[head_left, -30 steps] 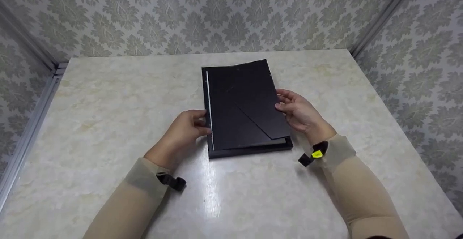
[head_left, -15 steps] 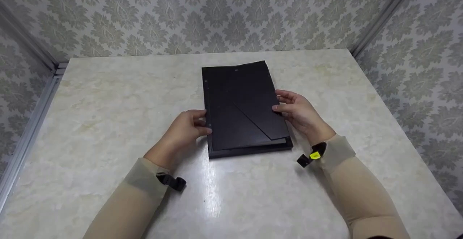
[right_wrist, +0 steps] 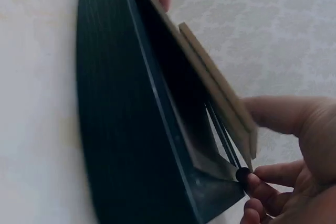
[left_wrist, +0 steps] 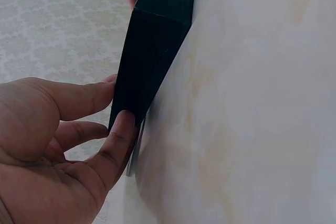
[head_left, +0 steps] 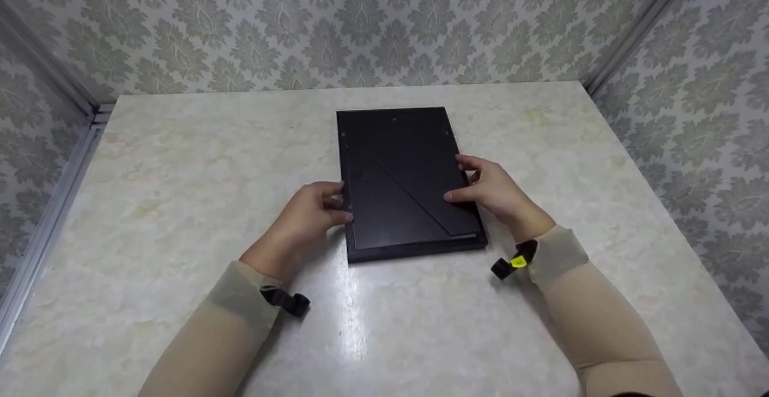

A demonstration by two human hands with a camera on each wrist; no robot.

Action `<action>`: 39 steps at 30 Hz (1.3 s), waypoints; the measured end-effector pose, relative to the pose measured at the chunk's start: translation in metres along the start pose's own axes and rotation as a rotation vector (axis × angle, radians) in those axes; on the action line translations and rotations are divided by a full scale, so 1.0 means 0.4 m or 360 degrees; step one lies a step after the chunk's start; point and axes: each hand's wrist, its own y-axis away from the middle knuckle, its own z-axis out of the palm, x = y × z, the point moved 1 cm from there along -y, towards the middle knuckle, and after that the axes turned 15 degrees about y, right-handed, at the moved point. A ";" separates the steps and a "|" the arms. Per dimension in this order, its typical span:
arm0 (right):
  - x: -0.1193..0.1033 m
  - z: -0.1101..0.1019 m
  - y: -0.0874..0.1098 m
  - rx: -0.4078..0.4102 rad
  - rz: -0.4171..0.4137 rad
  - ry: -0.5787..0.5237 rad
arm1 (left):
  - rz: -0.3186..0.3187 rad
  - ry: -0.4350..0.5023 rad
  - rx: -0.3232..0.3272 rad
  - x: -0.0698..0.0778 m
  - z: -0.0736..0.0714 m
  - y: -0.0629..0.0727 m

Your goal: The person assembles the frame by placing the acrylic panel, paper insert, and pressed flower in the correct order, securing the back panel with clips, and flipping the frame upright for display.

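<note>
A black picture frame (head_left: 414, 254) lies back side up on the table. Its black backing board (head_left: 384, 223) sits almost flat in it in the head view, with a slanted stand flap (head_left: 429, 190) on top. The right wrist view shows a gap between the tilted board (right_wrist: 210, 85) and the frame (right_wrist: 121, 103). My left hand (head_left: 303, 214) holds the frame's left edge, thumb and fingers against its rim. At the right edge, my right hand (head_left: 498, 196) has its thumb on the board and its fingers at the side. The frame's front is hidden.
The table (head_left: 198, 163) has a pale marbled top. Patterned wall panels (head_left: 360, 24) stand behind it and at both sides, with metal rails at the corners. Each wrist carries a black strap, and a yellow tag (head_left: 518, 262) is on the right one.
The backing board's raised right side has come down into the frame, and the pale slit along its left edge is gone. My right thumb has moved inward and nearer. The left hand stays put.
</note>
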 end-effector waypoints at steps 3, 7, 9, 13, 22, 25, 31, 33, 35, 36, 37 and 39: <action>0.004 -0.001 -0.002 -0.0055 0.0051 -0.0167 | 0.0015 -0.0008 -0.0002 0.001 -0.001 0.000; 0.004 0.000 0.000 -0.0069 0.0118 -0.0216 | 0.0022 -0.0021 -0.0016 -0.001 -0.002 0.001; 0.002 0.002 0.000 -0.0060 0.0114 -0.0187 | 0.0031 -0.0030 -0.0022 -0.002 -0.002 0.001; 0.004 0.006 -0.001 -0.0044 0.0083 -0.0120 | 0.0045 -0.0031 -0.0023 -0.003 -0.002 0.002; -0.002 0.020 -0.001 -0.0009 -0.0048 0.0107 | 0.0083 0.0036 -0.0026 -0.004 0.001 0.003; -0.001 0.022 -0.003 0.0035 -0.0046 0.0176 | 0.0093 0.0060 -0.0033 -0.004 0.005 0.002; 0.000 0.021 -0.005 0.0082 -0.0040 0.0266 | 0.0137 0.0086 -0.0030 -0.002 0.016 0.000; 0.003 0.022 -0.006 0.0085 -0.0031 0.0267 | 0.0128 0.0063 -0.0008 -0.002 0.019 0.001; 0.004 0.023 -0.006 0.0078 -0.0022 0.0264 | 0.0109 0.0018 0.0028 -0.001 0.021 0.005; 0.004 0.024 -0.007 0.0076 -0.0010 0.0262 | 0.0102 -0.0005 0.0046 0.000 0.022 0.006; 0.005 0.025 -0.008 0.0076 0.0002 0.0255 | 0.0095 -0.0025 0.0059 0.000 0.023 0.006; 0.005 0.026 -0.009 0.0079 0.0024 0.0254 | 0.0091 -0.0058 0.0082 0.001 0.025 0.007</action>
